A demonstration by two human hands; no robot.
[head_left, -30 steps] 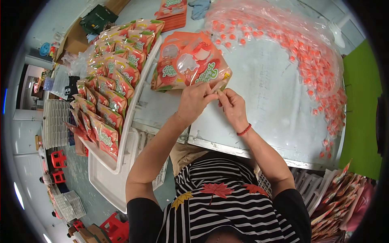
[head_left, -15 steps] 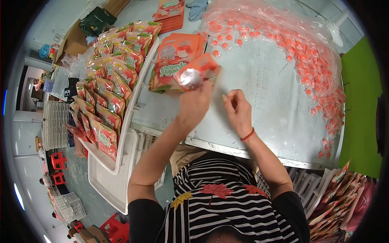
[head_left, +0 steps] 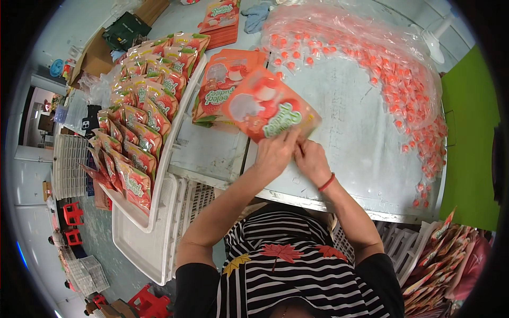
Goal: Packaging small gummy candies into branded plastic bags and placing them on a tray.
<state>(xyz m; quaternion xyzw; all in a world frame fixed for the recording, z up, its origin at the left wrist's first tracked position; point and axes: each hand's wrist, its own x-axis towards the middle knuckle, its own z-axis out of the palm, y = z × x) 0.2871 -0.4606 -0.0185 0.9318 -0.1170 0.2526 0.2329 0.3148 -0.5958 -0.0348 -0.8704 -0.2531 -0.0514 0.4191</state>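
Between my hands is a flat red-and-pink pouch [head_left: 268, 103] with a fruit picture and a silvery window, tilted over the table. My left hand [head_left: 275, 155] pinches its lower edge. My right hand [head_left: 312, 159], with a red cord at the wrist, has its fingers closed at the pouch's near corner, touching the left fingers. Behind the pouch, a stack of similar flat pouches [head_left: 214, 87] lies on the metal table [head_left: 355, 116]. Small clear packets with red pieces [head_left: 395, 95] spread in an arc at the far and right side, partly under a clear plastic bag [head_left: 339, 26].
A white tray [head_left: 154, 209] full of filled pouches [head_left: 139, 135] stands at the left, above another white tray [head_left: 140, 241]. Farther back are a second pouch stack [head_left: 220, 24] and a blue cloth [head_left: 255, 17]. A green panel [head_left: 472, 143] borders the table's right side.
My left hand has brought the pouch from beside the stack rightward and nearer. My right hand has met it at the near corner.
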